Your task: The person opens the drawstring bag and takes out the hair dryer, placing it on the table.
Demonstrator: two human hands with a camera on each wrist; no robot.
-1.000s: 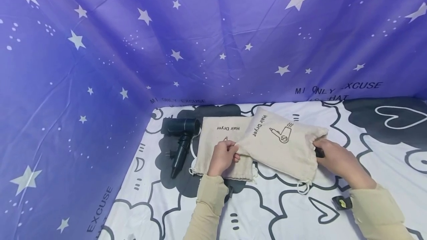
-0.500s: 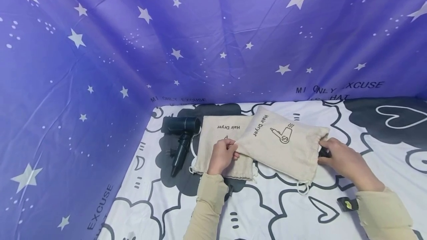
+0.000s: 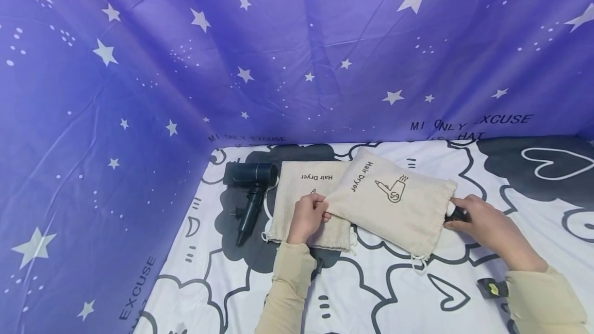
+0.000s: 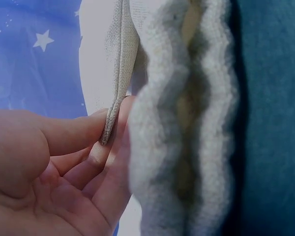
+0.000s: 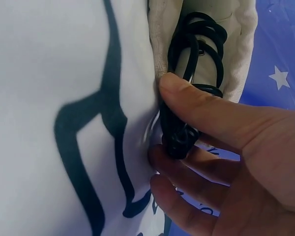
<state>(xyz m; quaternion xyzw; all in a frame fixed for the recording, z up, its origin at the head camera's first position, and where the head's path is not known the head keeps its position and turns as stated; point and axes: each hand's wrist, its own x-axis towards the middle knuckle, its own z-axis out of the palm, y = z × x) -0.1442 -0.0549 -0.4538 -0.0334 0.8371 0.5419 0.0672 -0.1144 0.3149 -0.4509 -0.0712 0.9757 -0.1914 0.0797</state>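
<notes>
A cream drawstring bag [image 3: 394,215] printed "Hair Dryer" lies tilted over a second cream bag [image 3: 285,220]. My left hand [image 3: 306,220] pinches the upper bag's left corner, its seam between thumb and fingers in the left wrist view. At the open mouth on the right, my right hand [image 3: 484,226] grips the black end of a hair dryer. In the right wrist view, looped black cord [image 5: 220,54] winds round the dryer's pale handle [image 5: 202,73] inside the bag. The rest of that dryer is hidden by cloth.
A dark hair dryer [image 3: 252,174] with its cord wrapped on the handle lies left of the bags. Beneath everything is a white sheet [image 3: 362,303] with black cartoon print. Purple star-patterned curtains [image 3: 297,55] stand behind and at the left.
My right hand has moved right, drawing the dryer's end further out of the bag, where a pale part now shows. The bag's mouth has flattened. My left hand stays at the corner.
</notes>
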